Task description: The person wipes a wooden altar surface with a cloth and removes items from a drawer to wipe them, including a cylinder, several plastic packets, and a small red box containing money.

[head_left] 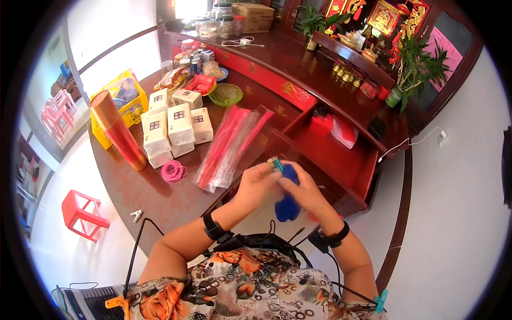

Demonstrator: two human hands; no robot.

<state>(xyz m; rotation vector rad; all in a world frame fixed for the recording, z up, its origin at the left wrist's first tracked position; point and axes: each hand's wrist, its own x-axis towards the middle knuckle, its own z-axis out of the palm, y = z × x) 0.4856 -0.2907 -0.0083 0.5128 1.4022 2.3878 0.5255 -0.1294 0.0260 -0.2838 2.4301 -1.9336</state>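
I see the small cylinder (275, 164) poking up between the two hands, its gold-coloured end clear of the fingertips and its shiny teal side leaning against them. The left hand (255, 188) is curled in a pinch on it, as far as I can make out, because blur softens the fingertips there. The right hand (308, 193) has its thumb and index finger closed around the upper part of the blue piece (288, 207), whose body hangs below the grip, smooth-looking, deep in colour, with a rounded lower end; I can't tell its material. Both hands are held off the near edge of the table (197, 200), a dark reddish-brown top with a polished, reflective surface. Beyond the left hand I have long clear plastic sleeves (226, 152) with glossy pink contents, a loose ring of thin pink loops (174, 171), squarish white soft packs (180, 125), and a tall metallic red-and-copper tube (118, 130) standing upright. To the right of the sleeves, a smooth-sided red drawer (333, 154) stands pulled out.
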